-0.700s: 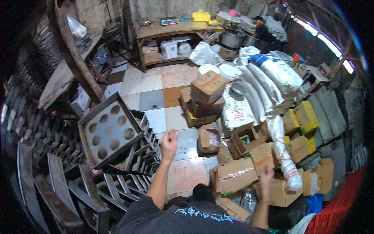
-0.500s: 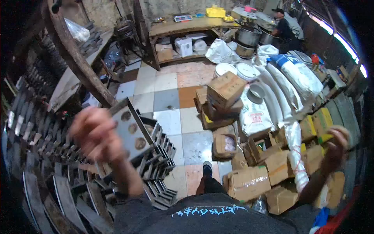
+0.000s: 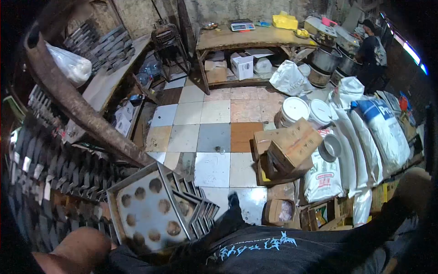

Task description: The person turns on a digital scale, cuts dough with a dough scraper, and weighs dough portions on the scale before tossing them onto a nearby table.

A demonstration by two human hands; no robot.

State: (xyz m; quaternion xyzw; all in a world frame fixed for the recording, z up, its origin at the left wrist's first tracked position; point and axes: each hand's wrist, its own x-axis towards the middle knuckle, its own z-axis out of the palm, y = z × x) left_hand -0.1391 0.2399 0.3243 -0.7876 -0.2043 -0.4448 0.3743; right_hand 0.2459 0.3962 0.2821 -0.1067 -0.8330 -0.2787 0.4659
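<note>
Neither of my hands shows. At the lower left edge a bent bare arm (image 3: 84,244) is visible, its hand out of frame. At the right edge my other arm (image 3: 413,182) is raised and dark, with its hand also hidden. Close to the left arm, a metal tray with round hollows (image 3: 146,205) lies tilted on top of a stack of similar trays (image 3: 203,210). My dark shirt (image 3: 264,246) with light blue lettering fills the bottom, and one shoe (image 3: 233,199) is on the tiled floor.
Cardboard boxes (image 3: 294,144), a metal bowl (image 3: 330,147), white buckets (image 3: 294,109) and sacks (image 3: 381,132) stand at the right. A wooden table (image 3: 255,39) is at the back. Another person (image 3: 369,50) is beside large pots. A wooden post (image 3: 82,105) leans at the left.
Both hands, raised and spread apart before, have gone out of view. The camera view has shifted, with the boxes and sacks further right and the tray stack lower. The shoe shows on the tiles further forward.
</note>
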